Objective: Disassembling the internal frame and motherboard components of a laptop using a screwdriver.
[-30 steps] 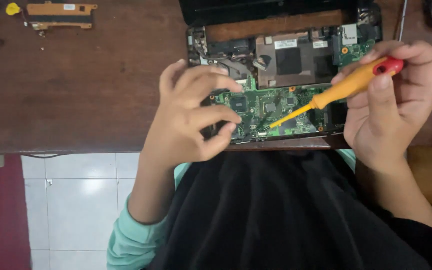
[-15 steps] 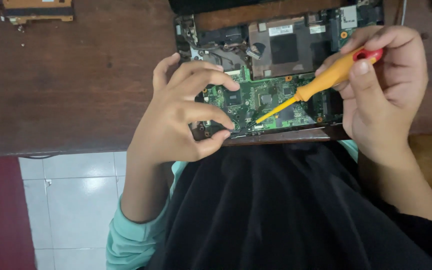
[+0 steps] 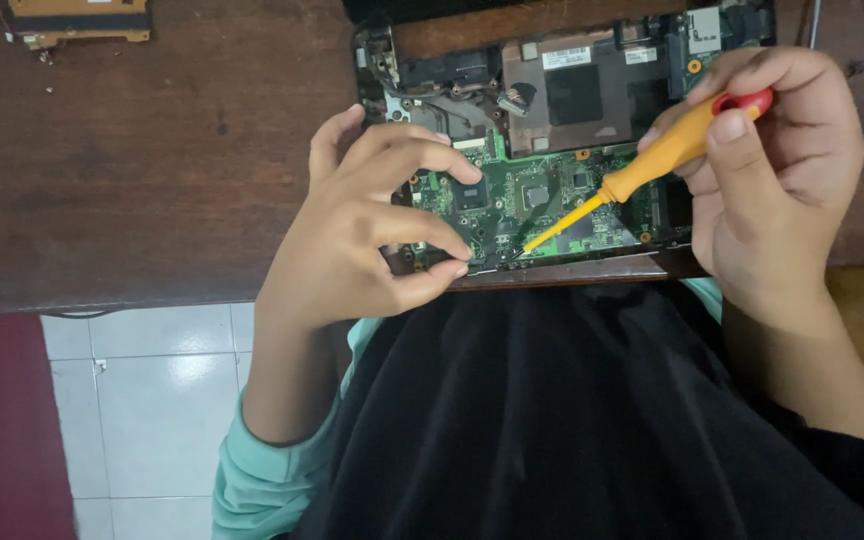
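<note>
I have the yellow screwdriver clamped in my right hand, thumb pressed along the handle near its red cap, the shaft slanting down and left so the tip meets the near edge of the green circuit board. That board sits inside the opened laptop chassis, which lies on the dark wooden bench right at its front edge, just above my lap. My left hand rests on the board's left end, its fingers curled close together, index and thumb pinched at the board's near-left corner; whether something tiny sits between them, I cannot tell.

To do this step well, I judge the tip must seat squarely before any turning, with the shaft brought nearer to upright, since the present slant invites a slip across the fine components. Light downward pressure and slow turns seem wise. The left hand should brace the board only at its edge, clear of the chips. A separate brown panel lies well apart at the bench's far-left corner.
</note>
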